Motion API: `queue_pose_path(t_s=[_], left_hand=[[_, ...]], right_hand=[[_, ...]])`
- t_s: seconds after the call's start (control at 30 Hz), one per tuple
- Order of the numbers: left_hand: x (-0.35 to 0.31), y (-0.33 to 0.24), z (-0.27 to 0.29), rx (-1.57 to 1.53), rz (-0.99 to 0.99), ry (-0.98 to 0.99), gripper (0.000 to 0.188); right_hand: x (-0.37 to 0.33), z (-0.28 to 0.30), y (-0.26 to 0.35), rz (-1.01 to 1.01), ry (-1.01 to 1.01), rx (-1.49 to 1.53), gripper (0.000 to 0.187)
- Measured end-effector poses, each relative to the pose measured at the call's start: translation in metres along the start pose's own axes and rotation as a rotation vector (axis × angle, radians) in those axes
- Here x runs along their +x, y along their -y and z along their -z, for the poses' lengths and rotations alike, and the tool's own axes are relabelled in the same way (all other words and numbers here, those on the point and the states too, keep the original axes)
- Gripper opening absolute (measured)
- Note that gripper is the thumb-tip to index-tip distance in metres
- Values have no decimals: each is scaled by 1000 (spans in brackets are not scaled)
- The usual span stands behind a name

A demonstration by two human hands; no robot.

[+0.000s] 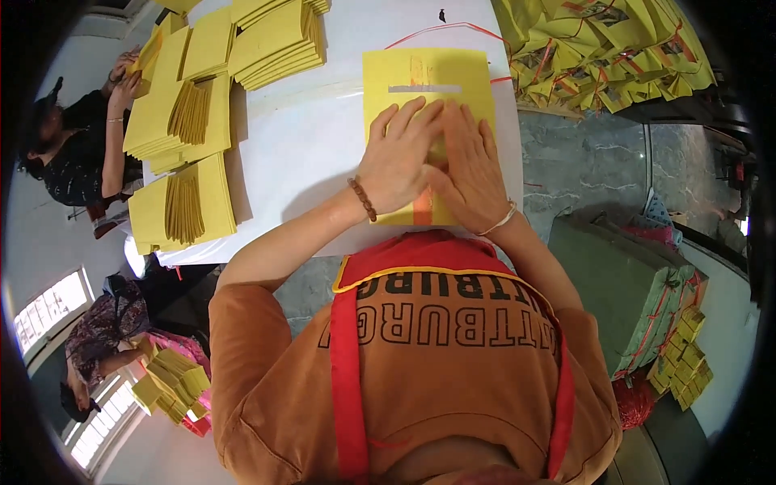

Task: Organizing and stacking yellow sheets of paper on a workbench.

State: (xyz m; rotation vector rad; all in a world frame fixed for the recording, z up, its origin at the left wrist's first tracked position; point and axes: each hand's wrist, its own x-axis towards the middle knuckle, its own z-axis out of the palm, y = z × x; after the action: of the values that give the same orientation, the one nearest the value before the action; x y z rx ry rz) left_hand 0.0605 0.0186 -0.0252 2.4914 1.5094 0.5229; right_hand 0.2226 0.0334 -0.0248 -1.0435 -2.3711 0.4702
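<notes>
Flat on a yellow paper sheet (473, 69), near the table's right side, lie both of my hands. The sheet carries an orange vertical patch and a silver-grey strip across its upper part; whether more sheets lie beneath, I cannot tell. My left hand (402, 158) has its fingers stretched out on the paper, and a brown bead bracelet circles that wrist. Beside it, almost touching, my right hand (469, 166) also presses down with fingers extended, a thin pale band on its wrist. Between them they cover the middle of the sheet. Neither hand grips anything.
Stacks of folded yellow paper (271, 48) fill the left side of the white table (299, 149). Across there, another person's hands (121, 89) handle yellow paper. Red string (453, 25) trails at the back. Yellow bundles (598, 61) and a green bale (610, 283) stand right.
</notes>
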Motion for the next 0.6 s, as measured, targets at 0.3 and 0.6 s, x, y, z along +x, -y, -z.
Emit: queue_pose_path(t_s=[0.3,0.6], left_hand=[[-4,18,5,-1194,256,-252,47],[-8,20,13,37,-41,29,87]], right_hand=[[0,-7,4,-8,161,-327,61],[0,0,-9,28,215,-184,62]])
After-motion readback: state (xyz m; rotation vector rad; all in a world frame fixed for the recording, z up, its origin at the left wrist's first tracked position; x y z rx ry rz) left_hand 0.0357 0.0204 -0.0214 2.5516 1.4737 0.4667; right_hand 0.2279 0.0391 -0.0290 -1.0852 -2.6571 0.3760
